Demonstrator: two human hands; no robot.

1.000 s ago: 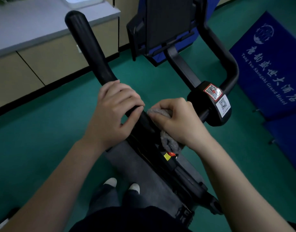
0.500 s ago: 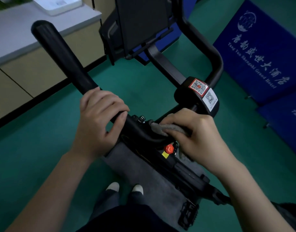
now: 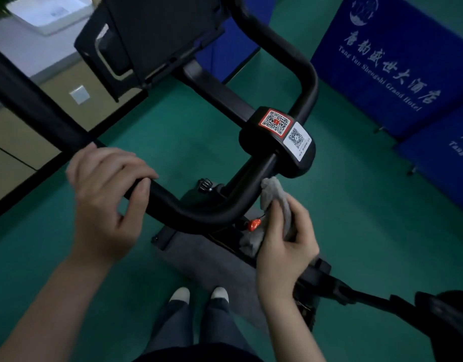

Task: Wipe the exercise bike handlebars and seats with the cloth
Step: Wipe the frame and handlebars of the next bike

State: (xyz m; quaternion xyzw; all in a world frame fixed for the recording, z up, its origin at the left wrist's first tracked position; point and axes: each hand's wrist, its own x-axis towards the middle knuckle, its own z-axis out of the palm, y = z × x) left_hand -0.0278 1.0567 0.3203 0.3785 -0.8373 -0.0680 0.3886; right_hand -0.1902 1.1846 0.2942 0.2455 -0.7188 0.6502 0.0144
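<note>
Green floor [image 3: 356,231], beige cabinets [image 3: 18,142], blue hotel banners [image 3: 397,61], dim light

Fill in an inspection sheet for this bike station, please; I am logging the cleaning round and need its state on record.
Surface: green floor; grey mat under the bike.
Job's things: black handlebar; grey cloth against the bar just below the QR-labelled hub.
Clutter: white tray on the counter.
Grippers: left hand grips the handlebar; right hand holds the cloth.
Cables: a thin cord seems to run from the small red part; nothing else seen.
Surroundings: blue banners on the right, counter with cabinets on the left.
</note>
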